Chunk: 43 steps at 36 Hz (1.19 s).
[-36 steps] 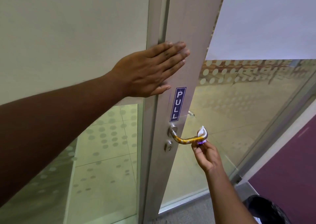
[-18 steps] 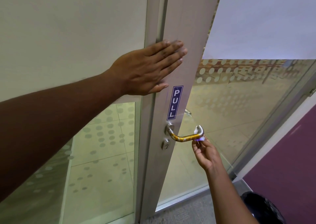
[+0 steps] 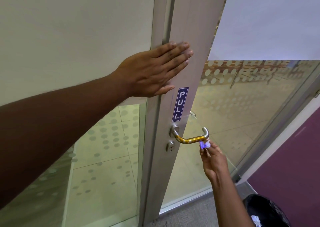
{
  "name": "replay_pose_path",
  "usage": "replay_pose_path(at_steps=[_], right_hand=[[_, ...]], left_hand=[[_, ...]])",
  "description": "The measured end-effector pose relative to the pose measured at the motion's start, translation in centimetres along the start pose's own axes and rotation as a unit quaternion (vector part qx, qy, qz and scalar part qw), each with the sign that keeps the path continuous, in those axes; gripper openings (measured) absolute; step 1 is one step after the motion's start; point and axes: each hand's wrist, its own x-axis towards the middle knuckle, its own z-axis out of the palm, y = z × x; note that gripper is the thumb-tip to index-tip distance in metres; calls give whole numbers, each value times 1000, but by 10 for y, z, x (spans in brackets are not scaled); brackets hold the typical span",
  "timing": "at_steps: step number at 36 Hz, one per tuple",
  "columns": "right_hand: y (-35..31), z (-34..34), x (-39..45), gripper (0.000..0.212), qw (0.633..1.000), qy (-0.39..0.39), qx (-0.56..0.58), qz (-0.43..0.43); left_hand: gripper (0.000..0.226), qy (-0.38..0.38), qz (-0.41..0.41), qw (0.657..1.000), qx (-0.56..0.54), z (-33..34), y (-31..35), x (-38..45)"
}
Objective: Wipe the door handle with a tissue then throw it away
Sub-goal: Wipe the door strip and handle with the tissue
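A metal lever door handle (image 3: pixel 190 138) sticks out from the grey door frame (image 3: pixel 183 57), just below a blue PULL sticker (image 3: pixel 180 104). My right hand (image 3: pixel 213 161) pinches a small wad of white tissue (image 3: pixel 204 144) and presses it against the underside of the handle's outer bend. My left hand (image 3: pixel 152 71) lies flat against the door frame above the sticker, fingers straight and together, holding nothing.
A keyhole (image 3: pixel 170 146) sits under the handle. Frosted dotted glass panels (image 3: pixel 242 105) flank the frame. A black bin with a liner (image 3: pixel 265 211) stands at the bottom right on grey carpet, beside a purple wall (image 3: pixel 297 166).
The tissue has slid from the top of the handle's outer end down to its underside. My left hand stays pressed on the frame.
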Motion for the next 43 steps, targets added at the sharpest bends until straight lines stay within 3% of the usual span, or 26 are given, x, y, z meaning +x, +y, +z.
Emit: replay_pose_path(at_steps=[4,8,11,14,16,18,20,23,29,33,43], right_hand=[[-15,3,-7,19,986,58,-73,-134],[-40,10,-9,17,936,71,-217,-269],[-52,21,-14,19,856,50,-396,-330],[-56,31,-20,23,735,14,-550,-395],[-57,33,-19,20,654,1,-642,-399],[-55,32,-17,18,617,-14,-693,-373],[-52,31,-16,24,600,-25,-721,-346],[-49,30,-15,32,603,-30,-725,-333],[-44,33,-20,25,531,-54,-769,-352],[-40,35,-23,26,508,-58,-778,-366],[-24,40,-29,24,475,-43,-792,-382]], left_hand=[[77,15,-5,1000,10,-4,-2,2],[79,14,-8,1000,4,-6,-3,1],[79,32,-27,999,-26,-9,-2,3],[79,57,-38,996,-63,-12,3,4],[78,72,-43,994,-71,-14,10,4],[78,74,-37,993,-79,-14,19,3],[77,64,-27,994,-82,-11,30,-1],[77,47,-20,996,-79,-5,45,-8],[79,4,-32,999,-32,9,48,-18],[79,-11,-16,1000,-9,13,46,-20],[79,-17,-5,1000,3,15,47,-20]])
